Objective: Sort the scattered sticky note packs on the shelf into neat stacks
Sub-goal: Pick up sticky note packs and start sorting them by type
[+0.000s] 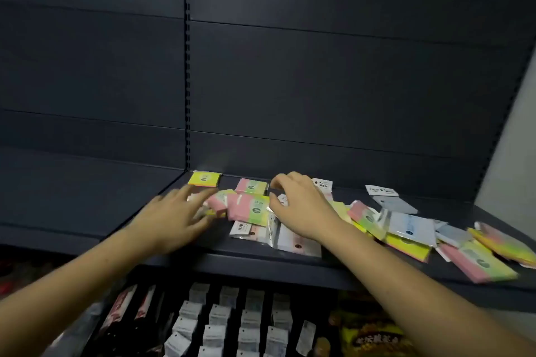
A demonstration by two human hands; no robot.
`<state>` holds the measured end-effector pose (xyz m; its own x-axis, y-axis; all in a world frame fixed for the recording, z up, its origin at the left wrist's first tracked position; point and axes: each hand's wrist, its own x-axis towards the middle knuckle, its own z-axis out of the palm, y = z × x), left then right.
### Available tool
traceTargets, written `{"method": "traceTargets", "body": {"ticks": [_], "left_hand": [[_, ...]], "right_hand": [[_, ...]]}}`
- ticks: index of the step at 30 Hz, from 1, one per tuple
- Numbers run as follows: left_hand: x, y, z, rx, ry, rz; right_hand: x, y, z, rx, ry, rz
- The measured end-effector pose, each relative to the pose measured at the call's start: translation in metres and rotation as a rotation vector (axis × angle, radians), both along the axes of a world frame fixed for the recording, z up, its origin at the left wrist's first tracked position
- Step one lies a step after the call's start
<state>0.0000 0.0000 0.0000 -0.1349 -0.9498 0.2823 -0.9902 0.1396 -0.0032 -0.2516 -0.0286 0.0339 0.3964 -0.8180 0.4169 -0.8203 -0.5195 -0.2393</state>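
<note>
Dark blue-grey panels back the shelf (290,258), where sticky note packs (406,229) lie scattered from the middle to the right. One yellow pack (204,178) sits apart at the back left corner. The left hand (171,220), blurred, reaches with fingers spread, its grip slack over pink packs. The right hand (301,206) has fingers curled over a pink-and-green pack (249,209) printed "220"; whether it pinches anything I cannot tell.
</note>
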Motion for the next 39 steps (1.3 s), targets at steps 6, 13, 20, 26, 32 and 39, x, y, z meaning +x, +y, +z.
{"method": "traceTargets", "body": {"ticks": [6, 13, 20, 26, 32, 39], "left_hand": [[0.03, -0.021, -0.038, 0.115, -0.042, -0.125], [0.057, -0.035, -0.041, 0.026, -0.008, -0.245], [0.064, -0.042, -0.043, -0.116, 0.035, -0.275], [0.069, -0.047, -0.036, -0.132, 0.101, -0.246], [0.06, -0.05, 0.0, -0.054, 0.102, -0.155], [0.027, -0.069, 0.035, -0.136, 0.046, -0.033]], "right_hand": [[0.029, -0.023, -0.012, 0.007, 0.077, 0.02], [0.045, -0.042, -0.026, 0.133, 0.406, -0.069], [0.06, -0.055, -0.033, 0.134, 0.554, -0.182], [0.056, -0.06, -0.026, 0.209, 0.401, -0.157], [0.05, -0.07, -0.011, 0.16, 0.225, -0.026], [0.025, -0.092, 0.016, 0.057, 0.045, 0.082]]}}
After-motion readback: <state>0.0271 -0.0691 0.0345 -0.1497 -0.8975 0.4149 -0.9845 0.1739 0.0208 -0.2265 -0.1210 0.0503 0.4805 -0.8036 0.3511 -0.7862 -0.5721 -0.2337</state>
